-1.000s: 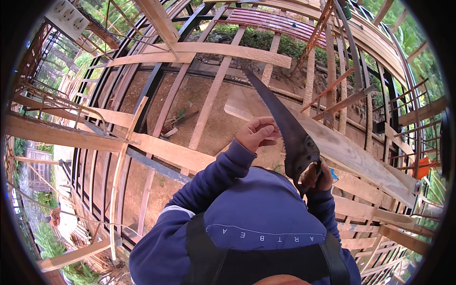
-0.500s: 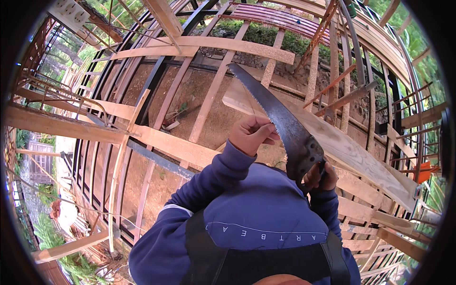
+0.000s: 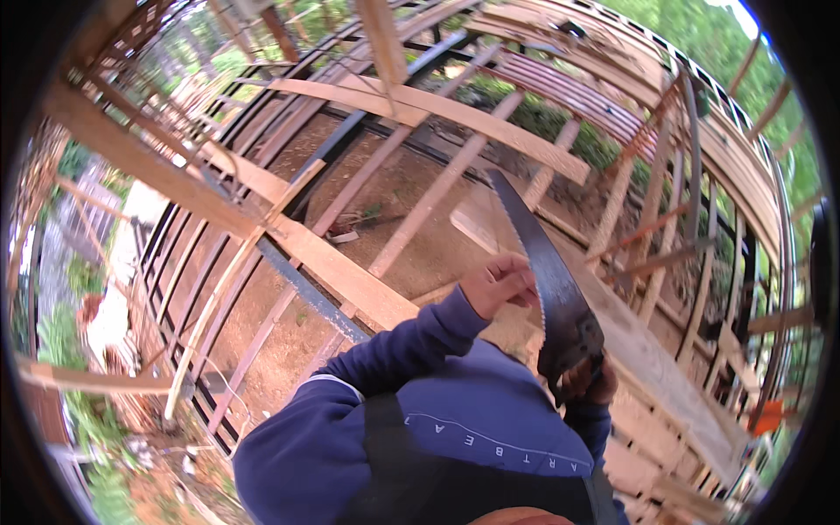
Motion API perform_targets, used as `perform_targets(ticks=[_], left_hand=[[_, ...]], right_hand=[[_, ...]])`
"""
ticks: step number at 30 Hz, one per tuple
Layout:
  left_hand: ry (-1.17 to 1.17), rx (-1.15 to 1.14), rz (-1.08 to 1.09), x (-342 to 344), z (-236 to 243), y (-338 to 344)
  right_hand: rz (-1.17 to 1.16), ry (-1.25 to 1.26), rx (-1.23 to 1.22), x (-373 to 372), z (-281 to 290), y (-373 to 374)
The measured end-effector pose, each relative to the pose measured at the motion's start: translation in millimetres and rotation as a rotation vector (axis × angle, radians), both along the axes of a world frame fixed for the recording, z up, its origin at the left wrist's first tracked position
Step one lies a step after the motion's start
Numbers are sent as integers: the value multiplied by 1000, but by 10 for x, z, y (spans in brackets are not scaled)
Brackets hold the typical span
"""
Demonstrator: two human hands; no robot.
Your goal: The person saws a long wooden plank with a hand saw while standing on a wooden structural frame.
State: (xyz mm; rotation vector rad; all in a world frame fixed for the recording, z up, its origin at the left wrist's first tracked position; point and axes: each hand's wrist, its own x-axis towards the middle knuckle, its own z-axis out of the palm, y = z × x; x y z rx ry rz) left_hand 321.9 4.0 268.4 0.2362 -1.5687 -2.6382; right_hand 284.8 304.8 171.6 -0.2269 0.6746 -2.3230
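A hand saw (image 3: 566, 284) with a dark, curved blade is held up before my chest, its tip pointing away and its teeth facing left. My right hand (image 3: 591, 380) is closed round its handle, partly hidden behind it. My left hand (image 3: 499, 285) is beside the toothed edge, about halfway along the blade. Its fingers are curled in, with thumb and fingertips close to the teeth; whether they pinch anything there cannot be made out.
A long wide plank (image 3: 669, 381) lies to the right, behind the saw. Wooden and dark metal beams (image 3: 437, 201) span open gaps above brown ground (image 3: 411, 245). An upright post (image 3: 381, 44) rises at the far side. Stacked boards (image 3: 735, 149) line the far right.
The view has turned and shifted, so the surroundings appear rotated. Both hands and the saw sit slightly lower in the picture; the right hand keeps its grip, and the left stays by the teeth.
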Motion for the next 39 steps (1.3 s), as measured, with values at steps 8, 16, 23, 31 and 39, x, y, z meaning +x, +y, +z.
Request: perform_targets(ticks=[8, 16, 23, 31, 39], left_hand=[[34, -75, 266, 400, -56, -465], [66, 75, 700, 1032, -118, -1060], [12, -73, 854, 1302, -43, -1106], [-2, -21, 872, 1253, -107, -1130], [44, -18, 832, 1189, -131, -1106]], right_hand=[[-22, -209, 265, 152, 343, -446], [203, -52, 305, -75, 377, -921], [261, -7, 312, -166, 384, -1050], [274, 7, 320, -218, 379, -1092], [264, 27, 314, -216, 424, -1038]])
